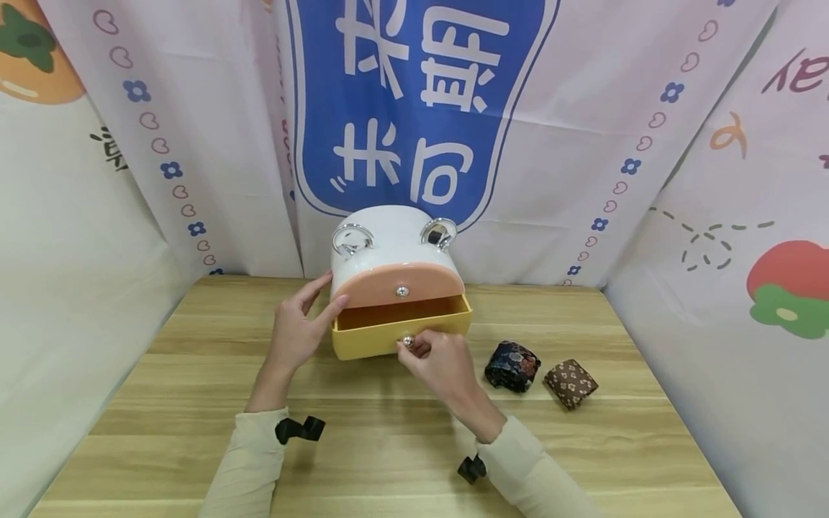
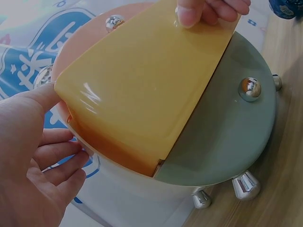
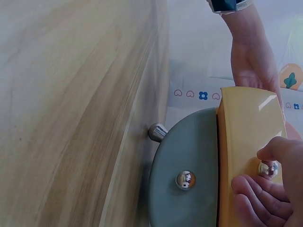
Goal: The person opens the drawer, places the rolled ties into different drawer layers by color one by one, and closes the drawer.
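Note:
A small white rounded cabinet [image 1: 393, 241] has a coral top drawer [image 1: 376, 282], a yellow middle drawer [image 1: 365, 340] and a green bottom drawer [image 2: 218, 123]. The yellow drawer is pulled out, and the part of its inside that shows holds nothing. My right hand [image 1: 447, 363] pinches the silver knob [image 3: 268, 169] on its front between thumb and curled fingers. Against the cabinet's left side rests my left hand [image 1: 300, 327], thumb at the front edge by the drawer's corner, the other fingers loosely bent along the side.
On the wooden table [image 1: 363, 446], right of the cabinet, lie a rolled dark floral tie [image 1: 512, 366] and a rolled brown floral tie [image 1: 571, 383]. Two silver ring shapes stand on the cabinet's top. A printed curtain [image 1: 544, 180] hangs close behind, with printed cloth on both sides.

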A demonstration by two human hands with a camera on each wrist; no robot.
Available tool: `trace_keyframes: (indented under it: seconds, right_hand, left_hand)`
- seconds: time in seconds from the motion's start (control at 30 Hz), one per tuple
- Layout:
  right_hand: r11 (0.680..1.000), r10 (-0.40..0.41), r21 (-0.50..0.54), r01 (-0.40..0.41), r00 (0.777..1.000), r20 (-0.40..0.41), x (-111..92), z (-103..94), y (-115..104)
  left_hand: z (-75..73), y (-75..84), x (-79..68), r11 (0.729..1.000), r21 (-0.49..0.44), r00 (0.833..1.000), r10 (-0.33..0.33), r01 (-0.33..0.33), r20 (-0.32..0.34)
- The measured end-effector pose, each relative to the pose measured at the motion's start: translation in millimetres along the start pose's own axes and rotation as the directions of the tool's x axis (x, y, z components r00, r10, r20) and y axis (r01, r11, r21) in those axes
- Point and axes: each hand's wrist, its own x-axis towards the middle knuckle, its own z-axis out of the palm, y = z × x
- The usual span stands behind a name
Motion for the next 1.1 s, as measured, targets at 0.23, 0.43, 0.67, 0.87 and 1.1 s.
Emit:
trace_keyframes:
  seconds: [0.23, 0.43, 0.67, 0.87, 1.1]
  right_hand:
    - [1.0, -0.001, 0.015, 0.001, 1.0, 0.003, -5, -3.7, -2]
    - [1.0, -0.005, 0.031, 0.005, 1.0, 0.013, -10, -6.4, -3]
    - [0.999, 0.002, 0.049, -0.003, 1.0, 0.017, -16, -9.2, -4]
    - [0.999, 0.011, 0.053, -0.012, 1.0, 0.019, -20, -11.2, -6]
    - [0.999, 0.013, 0.047, -0.014, 1.0, 0.02, -26, -13.6, -9]
  left_hand:
    - [-0.2, -0.9, 1.1, 1.0, 0.001, 1.0, 0.007, -0.007, -0.006]
    - [-0.2, -2.5, 2.3, 1.0, -0.009, 1.0, 0.006, -0.006, -0.009]
    - [0.4, -2.0, 2.5, 1.0, -0.015, 1.0, 0.015, -0.015, -0.015]
    - [0.6, -1.6, 1.7, 1.0, -0.011, 1.0, 0.019, -0.019, -0.016]
    - [0.5, -1.1, 0.8, 1.0, -0.013, 1.0, 0.021, -0.021, -0.016]
